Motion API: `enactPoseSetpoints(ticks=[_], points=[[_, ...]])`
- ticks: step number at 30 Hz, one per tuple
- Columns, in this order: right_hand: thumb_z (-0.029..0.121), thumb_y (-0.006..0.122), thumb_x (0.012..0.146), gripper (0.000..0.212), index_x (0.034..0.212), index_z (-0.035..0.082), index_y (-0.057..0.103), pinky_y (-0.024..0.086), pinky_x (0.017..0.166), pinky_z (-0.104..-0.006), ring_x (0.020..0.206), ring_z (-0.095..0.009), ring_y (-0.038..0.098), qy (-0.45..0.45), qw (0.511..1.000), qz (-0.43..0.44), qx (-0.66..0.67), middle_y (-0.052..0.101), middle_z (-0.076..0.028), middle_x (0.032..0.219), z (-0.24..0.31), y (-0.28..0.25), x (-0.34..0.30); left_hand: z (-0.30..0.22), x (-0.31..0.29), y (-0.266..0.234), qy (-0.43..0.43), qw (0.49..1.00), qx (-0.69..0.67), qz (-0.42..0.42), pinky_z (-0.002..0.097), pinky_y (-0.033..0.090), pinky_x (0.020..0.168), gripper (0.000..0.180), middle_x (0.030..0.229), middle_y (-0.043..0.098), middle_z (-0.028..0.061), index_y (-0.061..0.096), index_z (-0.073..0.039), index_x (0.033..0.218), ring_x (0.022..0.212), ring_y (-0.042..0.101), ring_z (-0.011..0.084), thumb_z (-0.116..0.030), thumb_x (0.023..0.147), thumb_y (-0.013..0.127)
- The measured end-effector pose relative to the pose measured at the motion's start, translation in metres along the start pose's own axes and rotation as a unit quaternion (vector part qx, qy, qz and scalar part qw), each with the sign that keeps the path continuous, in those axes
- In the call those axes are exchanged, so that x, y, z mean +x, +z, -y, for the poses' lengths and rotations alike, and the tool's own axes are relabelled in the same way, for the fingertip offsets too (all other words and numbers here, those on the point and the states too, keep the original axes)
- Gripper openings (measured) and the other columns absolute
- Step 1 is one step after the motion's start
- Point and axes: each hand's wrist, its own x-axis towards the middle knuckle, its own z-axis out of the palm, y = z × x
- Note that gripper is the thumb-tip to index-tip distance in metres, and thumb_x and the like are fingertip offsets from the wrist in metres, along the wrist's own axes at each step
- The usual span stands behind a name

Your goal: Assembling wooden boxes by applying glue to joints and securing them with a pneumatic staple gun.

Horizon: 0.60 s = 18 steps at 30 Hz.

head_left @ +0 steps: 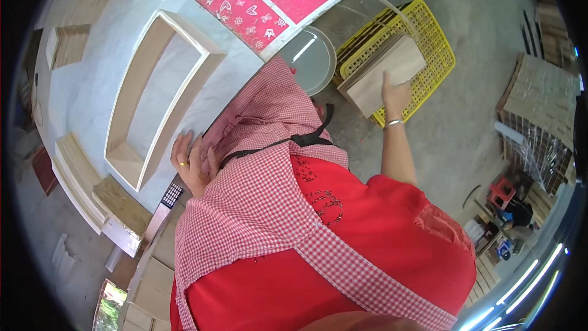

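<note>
Our right hand [396, 95] at the near edge of the wooden boards [401, 61], how firmly closed we cannot tell, boards at the yellow crate [438, 55], our left hand [193, 162] loosely spread by the white table [237, 76]

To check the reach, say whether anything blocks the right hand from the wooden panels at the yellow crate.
Nothing visible does: the right hand is at the wooden panels, index finger over the top one; the yellow plastic crate lies beneath them.

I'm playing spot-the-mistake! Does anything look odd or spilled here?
Nothing looks spilled or broken. One slightly odd bit: the wooden boards by the right hand cover part of the yellow crate's rim, so they seem not wholly inside.
</note>
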Motion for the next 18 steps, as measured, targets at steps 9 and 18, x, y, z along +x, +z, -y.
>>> enactPoseSetpoints(ticks=[9, 18], points=[[0.064, 0.08, 0.063, 0.108, 0.127, -0.015, 0.045, 0.039, 0.106, -0.0477, 0.121, -0.047, 0.051, 0.187, 0.977, 0.104, -0.002, 0.05, -0.033, 0.131, 0.013, 0.033, -0.028, -0.021, -0.005, -0.007, -0.05, 0.998, 0.024, 0.004, 0.047, 0.041, 0.105, 0.036, 0.129, 0.057, 0.0146, 0.065, -0.004, 0.115, 0.126, 0.049, 0.0361, -0.003, 0.079, 0.072], [0.045, 0.087, 0.066, 0.091, 0.126, -0.012, 0.049, 0.044, 0.101, -0.0433, 0.117, -0.036, 0.058, 0.029, 0.971, -0.055, 0.231, 0.058, -0.028, 0.126, -0.029, -0.011, 0.009, -0.01, -0.003, -0.005, 0.003, 0.998, -0.021, -0.051, 0.0455, 0.043, 0.103, 0.038, 0.127, 0.058, 0.0145, 0.066, -0.005, 0.114, 0.123, 0.052, 0.0363, -0.003, 0.077, 0.074]])
